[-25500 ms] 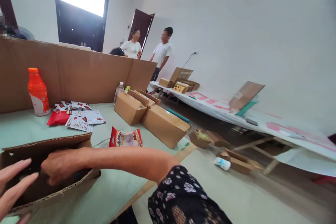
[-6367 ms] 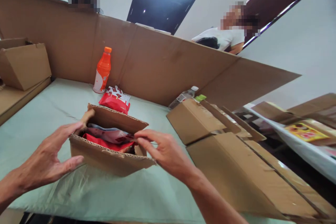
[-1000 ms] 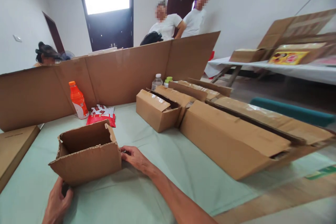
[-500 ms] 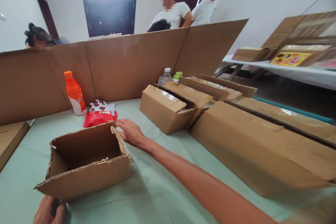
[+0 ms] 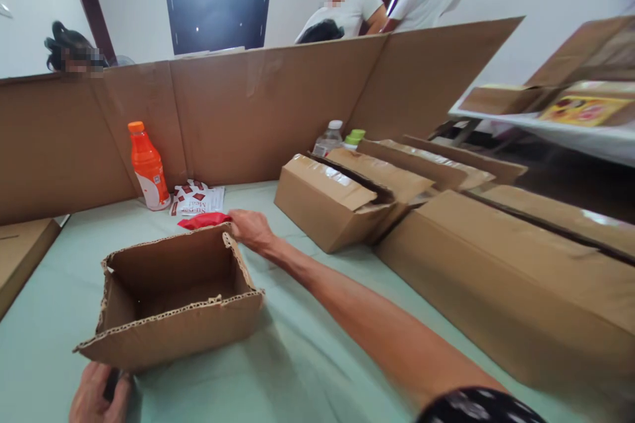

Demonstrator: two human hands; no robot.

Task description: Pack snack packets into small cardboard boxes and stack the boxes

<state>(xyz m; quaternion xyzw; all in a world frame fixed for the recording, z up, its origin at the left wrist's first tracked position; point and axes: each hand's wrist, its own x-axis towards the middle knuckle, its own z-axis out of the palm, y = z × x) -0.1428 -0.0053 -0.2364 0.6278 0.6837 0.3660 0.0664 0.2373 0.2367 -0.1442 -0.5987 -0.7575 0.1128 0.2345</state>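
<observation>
Packet of red plastic (image 5: 202, 221) is pinched at its right end by the fingers of the right hand (image 5: 252, 228), just behind the open-topped brown cardboard box (image 5: 173, 334). At its near left corner, the left hand (image 5: 99, 395) is placed with thumb and fingers parted; whether the box is gripped cannot be told.

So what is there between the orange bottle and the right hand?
In the head view, white Super Meal sachets and a red packet are between the orange bottle and right hand.
</observation>
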